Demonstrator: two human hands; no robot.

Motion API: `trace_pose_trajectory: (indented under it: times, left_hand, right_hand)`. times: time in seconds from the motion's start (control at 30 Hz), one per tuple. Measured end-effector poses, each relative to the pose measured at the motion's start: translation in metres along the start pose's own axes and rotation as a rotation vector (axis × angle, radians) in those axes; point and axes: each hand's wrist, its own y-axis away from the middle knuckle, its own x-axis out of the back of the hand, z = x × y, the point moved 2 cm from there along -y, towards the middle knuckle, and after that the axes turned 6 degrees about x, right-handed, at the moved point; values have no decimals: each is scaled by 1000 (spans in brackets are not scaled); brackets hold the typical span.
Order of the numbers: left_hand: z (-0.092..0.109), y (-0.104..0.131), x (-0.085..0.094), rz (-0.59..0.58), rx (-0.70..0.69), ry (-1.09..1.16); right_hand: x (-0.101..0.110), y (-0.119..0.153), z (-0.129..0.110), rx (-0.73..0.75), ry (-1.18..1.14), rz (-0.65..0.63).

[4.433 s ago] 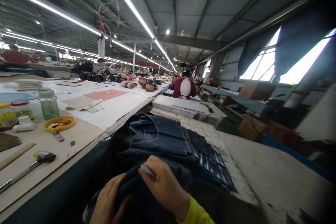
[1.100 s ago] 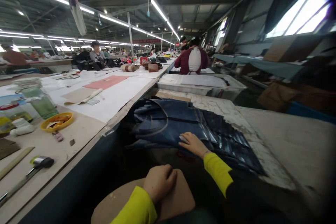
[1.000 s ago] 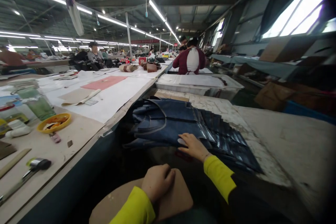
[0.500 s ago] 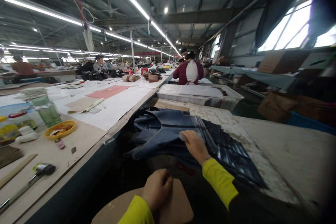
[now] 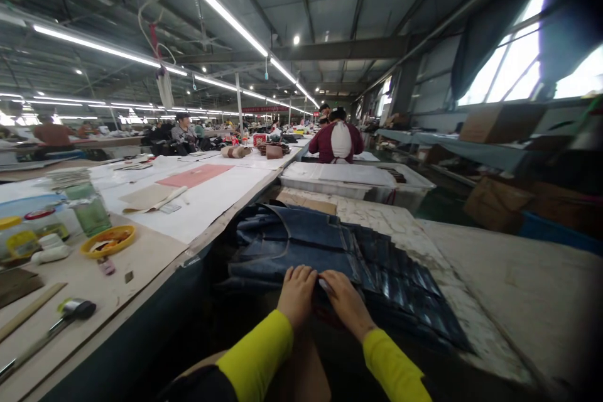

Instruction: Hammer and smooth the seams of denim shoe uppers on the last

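Observation:
Dark blue, leather-like pieces [image 5: 315, 235] with stitched edges lie overlapped in a fanned stack on the bench to my right. At the near edge of the stack, my left hand [image 5: 298, 298] has its fingers curled over a blue piece, thumb hidden underneath. Close beside it, my right hand [image 5: 347, 303] grips the same near edge, fingers bent towards the left hand. Something small and pale shows at the right fingertips, too small to name. Below my forearms, a brown board-like piece [image 5: 306, 370] is partly covered by the sleeves.
On the left table stand a yellow dish [image 5: 108, 242], a green glass jar [image 5: 89, 210] and a brush [image 5: 78, 309]. Ahead, a white plastic bin [image 5: 330, 187] stands before a seated person [image 5: 336, 138]. A pink sheet [image 5: 195, 176] lies on white paper.
My left hand has risen from the brown board to the blue stack's near edge. My right hand has drawn nearer to me and now sits beside it. The view has tilted up slightly.

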Motion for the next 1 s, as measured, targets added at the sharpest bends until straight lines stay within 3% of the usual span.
trace_pose_trajectory:
  times: [0.1,0.2,0.3,0.47,0.67,0.73,0.8,0.9,1.0]
  left_hand:
    - [2,-29,-6,-49,85,-14]
    - [-5,-47,-10,-67,195,-17]
    - [-13,-58,-9,-73,284,-10]
    - [-19,-63,-5,-45,372,15]
    - [-32,-74,8,30,420,97]
    - [-45,-80,27,84,440,131]
    - [-63,-82,58,174,456,159]
    - [-91,-73,120,369,459,172]
    - [-104,-51,187,564,404,157]
  right_hand:
    - [1,17,-10,66,19,-16]
    - [1,21,-8,48,109,-144]
    - [4,1,8,-102,244,-225]
    - [-5,-41,42,-251,289,-244]
    - [-32,-45,76,-397,265,-348]
    - [-35,-44,85,-396,247,-363]
    - [-37,-44,93,-398,223,-378]
    - [-39,-45,103,-412,187,-384]
    - [-41,-46,107,-437,151,-362]
